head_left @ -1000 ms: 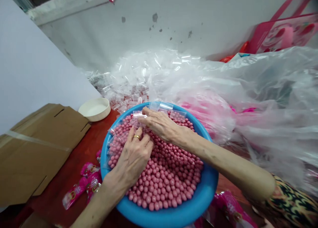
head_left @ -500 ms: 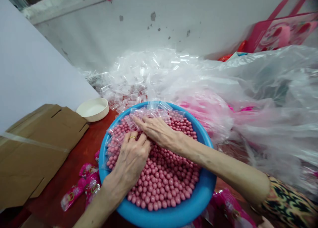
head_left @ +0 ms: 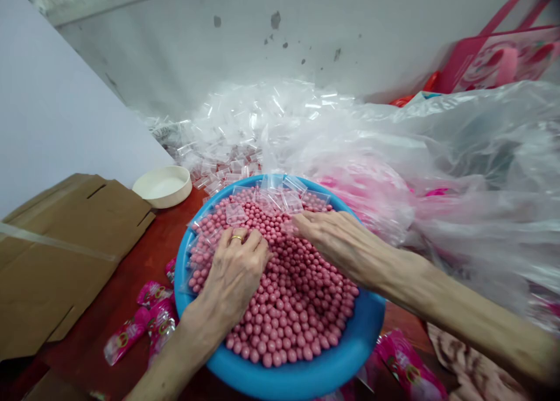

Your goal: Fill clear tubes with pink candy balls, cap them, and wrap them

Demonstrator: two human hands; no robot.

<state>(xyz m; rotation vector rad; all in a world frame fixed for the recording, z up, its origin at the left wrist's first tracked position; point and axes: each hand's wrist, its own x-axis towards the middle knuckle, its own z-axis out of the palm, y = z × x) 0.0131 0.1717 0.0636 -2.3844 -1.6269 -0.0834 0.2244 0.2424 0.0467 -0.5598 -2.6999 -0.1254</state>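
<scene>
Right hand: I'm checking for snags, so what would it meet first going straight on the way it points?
The right hand would likely meet the pink balls just ahead of it; how high it sits above them is unclear.

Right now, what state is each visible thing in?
Blue round plastic basin: upright, balls inside
Small round pink balls: loose, heaped
Small clear plastic sleeves: several lying on balls
White round shallow dish: upright
Brown taped cardboard: apparently folded flat
Large translucent plastic wrapping: crumpled
Pink printed plastic packets: lying loose
Pink handled bag: upright
</scene>
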